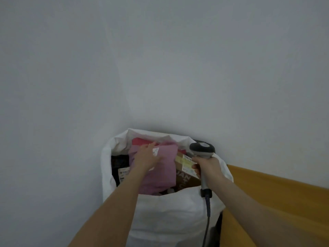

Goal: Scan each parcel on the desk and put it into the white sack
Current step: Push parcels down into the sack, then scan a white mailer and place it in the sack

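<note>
The white sack (pixel 165 211) stands open on the floor against the wall, filled with parcels. My left hand (pixel 147 155) lies on a pink soft parcel (pixel 160 172) with a white label, at the top of the sack's contents. My right hand (pixel 206 166) grips a grey barcode scanner (pixel 202 149) by its handle, over the sack's right rim; its cable hangs down in front of the sack. A brown cardboard box (pixel 185 173) with yellow labels sits in the sack right of the pink parcel. A black parcel (pixel 120 164) lies at the left, a red one (pixel 140 140) behind.
The edge of a yellow-orange desk (pixel 277 202) runs along the right side, close to the sack. A plain grey-white wall (pixel 160 59) fills the upper view, and bare floor lies left of the sack.
</note>
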A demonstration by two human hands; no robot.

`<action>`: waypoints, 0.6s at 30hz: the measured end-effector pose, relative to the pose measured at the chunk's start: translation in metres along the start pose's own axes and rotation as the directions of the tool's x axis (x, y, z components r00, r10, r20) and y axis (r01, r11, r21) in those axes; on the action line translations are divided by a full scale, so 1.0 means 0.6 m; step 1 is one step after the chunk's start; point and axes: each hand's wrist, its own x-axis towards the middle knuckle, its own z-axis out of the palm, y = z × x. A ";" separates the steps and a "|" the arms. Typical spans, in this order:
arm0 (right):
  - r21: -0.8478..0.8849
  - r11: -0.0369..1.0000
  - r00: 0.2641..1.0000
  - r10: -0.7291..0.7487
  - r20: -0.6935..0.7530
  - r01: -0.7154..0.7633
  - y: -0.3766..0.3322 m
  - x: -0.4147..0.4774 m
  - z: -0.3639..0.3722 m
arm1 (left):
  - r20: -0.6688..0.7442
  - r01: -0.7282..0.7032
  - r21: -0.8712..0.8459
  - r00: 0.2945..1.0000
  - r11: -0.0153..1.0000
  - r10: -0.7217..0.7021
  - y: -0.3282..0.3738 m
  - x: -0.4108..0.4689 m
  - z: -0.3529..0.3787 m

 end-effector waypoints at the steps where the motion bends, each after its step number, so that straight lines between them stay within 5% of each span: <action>1: 0.006 1.000 1.000 0.009 -0.011 -0.008 0.002 0.002 0.001 | 0.095 -0.076 0.059 0.993 0.995 0.070 0.020 0.001 0.012; 3: 0.009 1.000 0.999 0.025 -0.023 -0.025 0.002 0.000 -0.001 | 0.264 -0.124 0.170 0.962 0.978 0.076 0.039 0.002 0.043; 7: 0.059 0.998 0.998 0.032 -0.045 -0.030 -0.004 -0.007 -0.026 | 0.275 -0.063 0.200 0.962 0.978 0.005 0.041 0.031 0.054; 11: 0.101 0.994 0.990 0.053 -0.128 -0.041 -0.013 -0.017 -0.081 | 0.166 -0.143 0.022 0.976 0.989 0.137 0.134 0.045 0.038; 18: 0.195 0.981 0.927 0.093 -0.363 -0.022 -0.003 -0.037 -0.255 | 0.160 -0.472 0.066 0.875 0.879 0.458 0.384 0.002 0.115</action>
